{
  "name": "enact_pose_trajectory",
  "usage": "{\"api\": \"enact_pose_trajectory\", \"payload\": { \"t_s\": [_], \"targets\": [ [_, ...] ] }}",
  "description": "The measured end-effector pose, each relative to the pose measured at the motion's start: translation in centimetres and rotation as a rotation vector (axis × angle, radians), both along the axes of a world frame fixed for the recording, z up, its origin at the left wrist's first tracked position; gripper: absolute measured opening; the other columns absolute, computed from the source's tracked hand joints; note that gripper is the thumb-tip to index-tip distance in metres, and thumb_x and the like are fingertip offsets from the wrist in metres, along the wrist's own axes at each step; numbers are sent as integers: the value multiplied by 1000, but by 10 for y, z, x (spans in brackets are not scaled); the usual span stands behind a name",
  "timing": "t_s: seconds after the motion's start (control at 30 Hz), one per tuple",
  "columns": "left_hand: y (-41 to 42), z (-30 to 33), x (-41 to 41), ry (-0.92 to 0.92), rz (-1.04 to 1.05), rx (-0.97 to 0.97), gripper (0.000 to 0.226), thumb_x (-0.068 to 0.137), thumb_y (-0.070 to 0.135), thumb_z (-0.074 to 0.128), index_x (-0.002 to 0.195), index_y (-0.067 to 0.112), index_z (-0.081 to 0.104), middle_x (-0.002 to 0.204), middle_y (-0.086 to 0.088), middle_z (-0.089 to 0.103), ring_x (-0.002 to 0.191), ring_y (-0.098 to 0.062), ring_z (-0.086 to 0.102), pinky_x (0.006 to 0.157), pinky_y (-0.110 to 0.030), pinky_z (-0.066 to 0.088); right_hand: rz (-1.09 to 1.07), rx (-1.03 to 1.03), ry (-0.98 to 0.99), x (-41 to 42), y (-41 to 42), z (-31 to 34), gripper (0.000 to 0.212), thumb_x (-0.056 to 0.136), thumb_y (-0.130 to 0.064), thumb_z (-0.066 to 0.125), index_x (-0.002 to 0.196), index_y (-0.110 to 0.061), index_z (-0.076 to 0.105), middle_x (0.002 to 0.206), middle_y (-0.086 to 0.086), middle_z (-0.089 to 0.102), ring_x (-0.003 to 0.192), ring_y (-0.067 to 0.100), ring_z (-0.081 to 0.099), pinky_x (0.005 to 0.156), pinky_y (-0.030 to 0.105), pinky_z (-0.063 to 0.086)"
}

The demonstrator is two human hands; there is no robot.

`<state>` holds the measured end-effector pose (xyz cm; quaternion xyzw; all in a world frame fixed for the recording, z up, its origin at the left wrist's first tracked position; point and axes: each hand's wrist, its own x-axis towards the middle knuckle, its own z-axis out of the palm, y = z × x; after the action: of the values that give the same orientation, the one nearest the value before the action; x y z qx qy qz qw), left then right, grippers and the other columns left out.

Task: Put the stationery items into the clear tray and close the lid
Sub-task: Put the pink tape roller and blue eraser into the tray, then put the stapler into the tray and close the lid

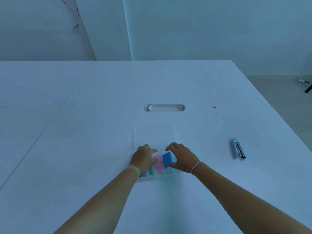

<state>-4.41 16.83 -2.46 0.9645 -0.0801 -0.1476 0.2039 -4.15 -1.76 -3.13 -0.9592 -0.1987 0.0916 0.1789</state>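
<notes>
The clear tray (pixel 175 173) sits on the white table in front of me, its hinged clear lid (pixel 154 135) lying flat and open behind it. Inside the tray are a pink correction tape (pixel 158 163), a blue block (pixel 167 159) and a printed green-and-white packet (pixel 149 173). My left hand (pixel 143 158) rests over the tray's left part, thumb touching the pink item. My right hand (pixel 183 157) curls around the blue block, fingers behind it and thumb in front. A light blue stapler (pixel 238 148) lies on the table to the right, outside the tray.
A white oval cable cover (pixel 164 108) is set into the table beyond the lid. The table's right edge (pixel 278 119) runs diagonally, with floor past it. A seam (pixel 42 130) crosses the tabletop at the left.
</notes>
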Motion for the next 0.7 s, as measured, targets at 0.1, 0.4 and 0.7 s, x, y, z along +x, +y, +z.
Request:
{"api": "enact_pose_trajectory", "payload": {
  "t_s": [0.1, 0.4, 0.7],
  "targets": [
    [1, 3, -2, -19, -4, -1, 46, 91, 38, 50, 135, 24, 48, 123, -4, 52, 118, -21, 44, 96, -36, 46, -68, 42, -11, 0, -12, 7, 49, 78, -33, 65, 122, -20, 47, 130, 1, 50, 115, 22, 48, 99, 35, 43],
    [-13, 10, -5, -45, -37, -26, 46, 91, 37, 50, 135, 23, 48, 129, 0, 50, 122, -19, 42, 100, -33, 42, -352, 100, -1, -6, -66, 13, 43, 82, -32, 63, 120, -17, 50, 130, 5, 51, 118, 25, 48, 99, 36, 42],
    [-24, 3, -2, -47, -52, 28, 47, 92, 39, 48, 136, 24, 46, 144, 0, 42, 132, -20, 36, 107, -38, 40, -557, 51, -29, -13, -124, 7, 39, 84, -28, 60, 120, -14, 52, 129, 9, 53, 116, 29, 50, 96, 39, 44]
  ]
}}
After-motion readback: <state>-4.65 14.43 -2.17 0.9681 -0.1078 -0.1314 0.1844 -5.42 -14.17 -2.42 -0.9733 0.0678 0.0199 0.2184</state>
